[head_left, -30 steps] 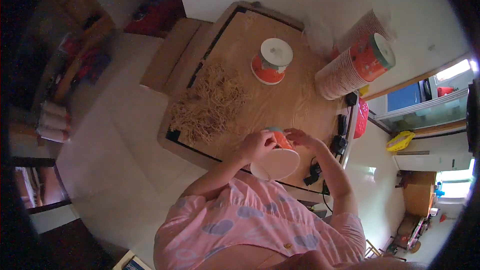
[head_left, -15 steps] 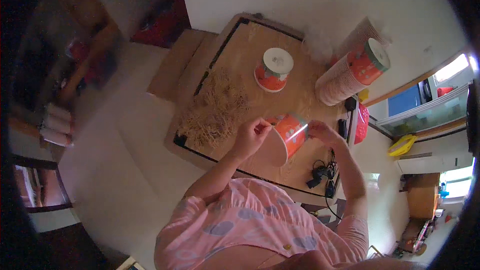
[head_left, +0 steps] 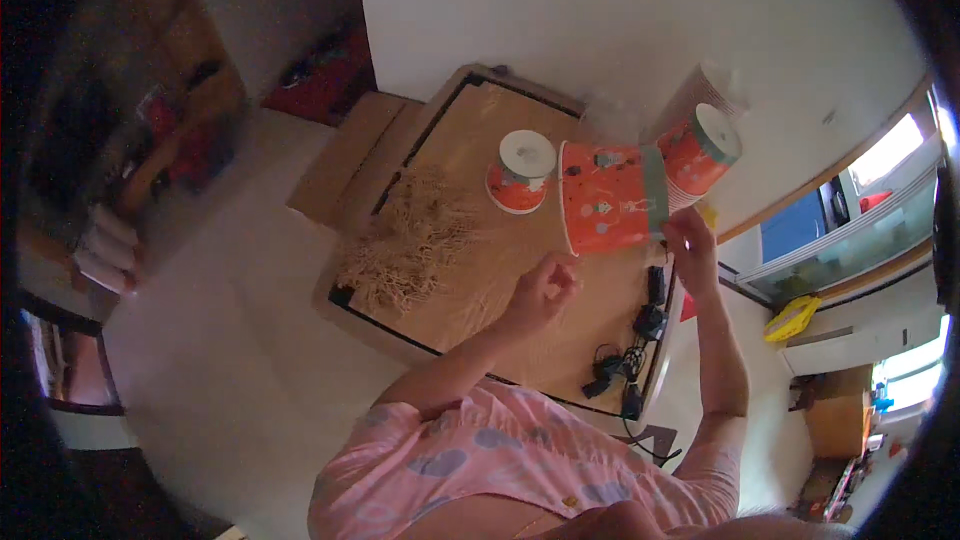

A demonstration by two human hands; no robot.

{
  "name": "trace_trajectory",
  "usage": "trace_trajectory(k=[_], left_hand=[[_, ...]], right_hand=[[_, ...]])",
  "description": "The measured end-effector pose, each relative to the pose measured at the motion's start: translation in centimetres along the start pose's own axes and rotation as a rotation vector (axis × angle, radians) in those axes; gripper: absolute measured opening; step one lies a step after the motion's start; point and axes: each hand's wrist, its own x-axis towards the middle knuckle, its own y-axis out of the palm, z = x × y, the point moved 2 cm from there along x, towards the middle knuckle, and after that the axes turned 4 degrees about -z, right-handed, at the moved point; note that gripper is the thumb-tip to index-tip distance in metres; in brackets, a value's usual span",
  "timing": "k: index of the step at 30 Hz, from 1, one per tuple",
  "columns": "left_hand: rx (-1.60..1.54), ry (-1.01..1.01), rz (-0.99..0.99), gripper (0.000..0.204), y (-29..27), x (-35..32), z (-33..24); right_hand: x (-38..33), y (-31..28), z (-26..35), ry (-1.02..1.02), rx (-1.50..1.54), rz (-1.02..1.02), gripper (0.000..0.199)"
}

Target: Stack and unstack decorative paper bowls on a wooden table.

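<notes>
A large orange-red paper bucket (head_left: 610, 198) with a green band hangs on its side above the table, its wide white rim toward the left and its base toward the right. My left hand (head_left: 545, 292) pinches the near end of the rim with thumb and fingertips. At the base's near edge, the fingers of my right hand (head_left: 693, 243) close on the bucket. A similar bucket (head_left: 518, 175) stands upside down on the table behind it, white base up. Further right leans a tall stack of nested buckets (head_left: 703, 152), partly hidden by the held one.
A pile of tan shredded straw (head_left: 415, 240) covers the left part of the wooden table (head_left: 530, 335). Black cables with adapters (head_left: 620, 370) lie near the right front edge. Cardboard (head_left: 350, 165) sits beyond the left side, and a white wall rises behind the table.
Both hands have raised the bucket and carried it farther away. It has turned from a tilted pose to side-on, showing its printed side. The view has shifted slightly too.
</notes>
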Motion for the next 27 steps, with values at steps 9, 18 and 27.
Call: trace_trajectory(k=[9,18,27], left_hand=[[0.285,0.415,-0.091,0.024,11.2,2.4,0.0],[-0.567,0.010,0.045,0.007,21.6,12.6,2.6],[-0.892,-0.551,0.103,0.006,29.0,18.9,6.2]], right_hand=[[-3.9,-5.2,-0.9,-0.301,-0.189,-0.251,0.009],[0.6,-14.2,5.1,-0.550,-0.696,-0.367,0.008],[10.5,-18.7,3.8,-0.473,-0.868,-0.185,0.010]])
